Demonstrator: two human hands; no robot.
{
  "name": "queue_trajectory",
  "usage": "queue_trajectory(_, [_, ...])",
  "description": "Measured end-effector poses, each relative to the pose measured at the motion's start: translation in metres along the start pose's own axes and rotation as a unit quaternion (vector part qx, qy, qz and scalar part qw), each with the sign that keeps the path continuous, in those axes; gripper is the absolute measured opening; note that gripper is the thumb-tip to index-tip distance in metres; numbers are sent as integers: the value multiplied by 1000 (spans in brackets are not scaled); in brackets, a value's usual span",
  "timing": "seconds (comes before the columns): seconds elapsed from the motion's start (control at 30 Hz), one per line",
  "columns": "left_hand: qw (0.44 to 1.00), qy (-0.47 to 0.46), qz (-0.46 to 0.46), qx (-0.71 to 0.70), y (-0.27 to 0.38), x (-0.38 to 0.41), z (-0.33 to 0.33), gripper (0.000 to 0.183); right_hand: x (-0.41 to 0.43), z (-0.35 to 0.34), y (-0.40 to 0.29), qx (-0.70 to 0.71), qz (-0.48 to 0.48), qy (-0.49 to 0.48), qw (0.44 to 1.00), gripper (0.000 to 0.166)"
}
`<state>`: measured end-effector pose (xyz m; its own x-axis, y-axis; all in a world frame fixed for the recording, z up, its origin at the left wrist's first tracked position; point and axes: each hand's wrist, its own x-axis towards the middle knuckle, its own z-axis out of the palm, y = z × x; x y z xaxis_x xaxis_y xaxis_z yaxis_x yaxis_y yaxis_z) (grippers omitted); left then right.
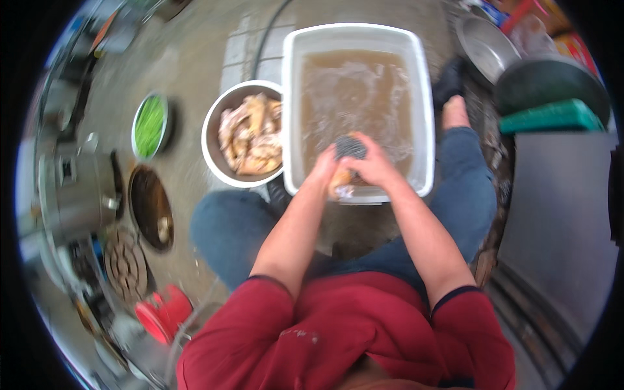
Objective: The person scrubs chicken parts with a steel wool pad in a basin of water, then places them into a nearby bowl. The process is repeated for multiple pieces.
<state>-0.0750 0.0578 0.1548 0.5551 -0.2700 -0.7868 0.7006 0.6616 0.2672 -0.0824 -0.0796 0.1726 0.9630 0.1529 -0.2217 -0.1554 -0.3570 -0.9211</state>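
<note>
A white plastic tub (430,122) of murky brown water (356,83) stands between my knees. At its near end my two hands meet above the water. My right hand (375,163) is curled around a grey steel-wool scrubber (350,147). My left hand (324,168) grips a yellowish piece of meat (341,183), apparently skin-on, which hangs below the scrubber; the fingers hide much of it. Against the tub's left side sits a round white-rimmed basin (208,141) holding several similar pale pieces of meat (253,134).
Chopped greens (149,126) fill a bowl at left. Nearby are a dark wok-like pan (151,204), a metal pot (80,195), a drain cover (126,265) and a red plastic container (164,313). A hose (268,39) runs behind the tub. A metal basin (487,48) and green tray (551,117) lie right.
</note>
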Motion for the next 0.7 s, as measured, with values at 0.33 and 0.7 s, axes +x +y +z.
queue_trajectory(0.33, [871, -41, 362, -331, 92, 6, -42, 36, -27, -38, 44, -77, 31, 172, 982, 56])
queue_trajectory(0.7, [851, 186, 417, 258, 3, 13, -1, 25, -65, 1, 12, -362, 56, 88, 926, 45])
